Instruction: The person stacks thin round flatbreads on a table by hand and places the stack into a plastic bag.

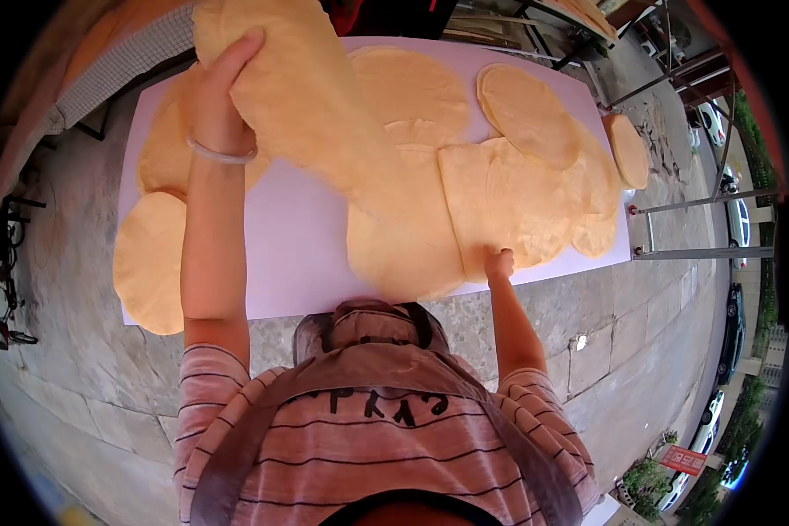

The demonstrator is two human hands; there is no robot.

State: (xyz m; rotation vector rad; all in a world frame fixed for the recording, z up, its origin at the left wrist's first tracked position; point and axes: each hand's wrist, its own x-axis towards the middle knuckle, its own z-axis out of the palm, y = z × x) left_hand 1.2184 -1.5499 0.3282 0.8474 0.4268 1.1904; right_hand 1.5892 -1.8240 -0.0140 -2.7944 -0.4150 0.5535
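Note:
My left hand point(228, 92) is raised over the table's far left part, its fingers closed around a large, thin, pale-yellow sheet point(307, 96) that looks like a flat pancake. This sheet slopes down from the hand toward the middle of the table. At the near edge, my right hand point(500, 263) is closed at the border of another thin yellow sheet point(478, 210); its fingertips are hidden. Between the hands, a yellow sheet point(403, 245) lies flat and reaches the near edge. Overlapping round sheets point(535, 114) lie to the right.
A white-topped table point(294, 254) bears the sheets. At its left, one round sheet point(153, 263) hangs over the edge; another point(627, 151) sticks out on the right. Metal frame bars point(701, 252) stand to the right. Concrete floor point(88, 289) surrounds the table, with parked cars point(732, 324) beyond.

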